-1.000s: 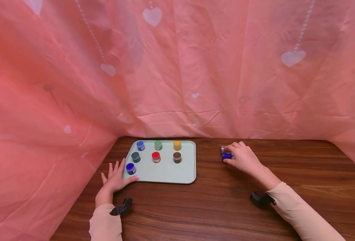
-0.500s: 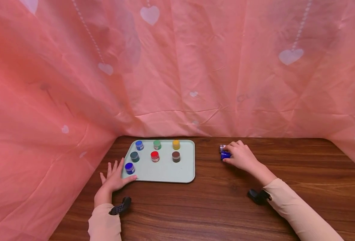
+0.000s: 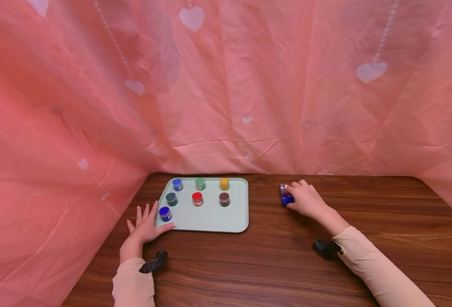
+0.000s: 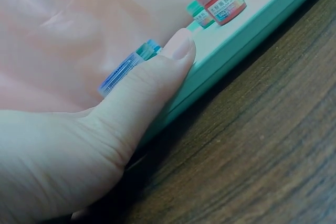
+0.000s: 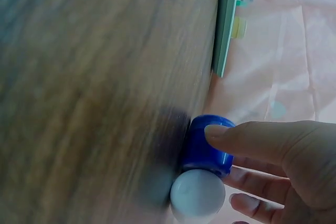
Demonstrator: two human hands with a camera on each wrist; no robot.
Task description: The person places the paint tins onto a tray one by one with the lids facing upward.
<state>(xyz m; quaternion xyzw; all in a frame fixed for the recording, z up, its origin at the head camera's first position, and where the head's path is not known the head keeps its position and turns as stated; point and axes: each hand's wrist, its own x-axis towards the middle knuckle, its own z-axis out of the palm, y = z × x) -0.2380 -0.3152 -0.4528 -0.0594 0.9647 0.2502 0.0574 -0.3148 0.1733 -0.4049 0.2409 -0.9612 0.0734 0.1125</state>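
My left hand [image 3: 144, 228] rests at the near left corner of a pale green tray [image 3: 207, 221], fingers spread and thumb on its front rim. Beside it on the tray stands a dark blue paint jar [image 3: 165, 214]. To the right of the tray, my right hand [image 3: 306, 199] pinches a blue paint jar [image 5: 202, 145] low at the table, thumb on its near side. The other fingers are partly hidden behind it. A white-topped jar [image 5: 198, 192] touches the blue one in the right wrist view; the head view shows it just behind, partly covered by fingers.
The tray also bears upright paint jars: light blue [image 3: 178, 184], green [image 3: 200, 184], yellow [image 3: 224, 184], dark teal [image 3: 171, 199], red [image 3: 197, 199] and brown [image 3: 224, 199]. A pink curtain [image 3: 264, 106] hangs behind and left of the wooden table [image 3: 230, 268].
My right wrist has shifted slightly left and forward, with the hand still at the blue jar. The left hand, the tray and its jars look unchanged.
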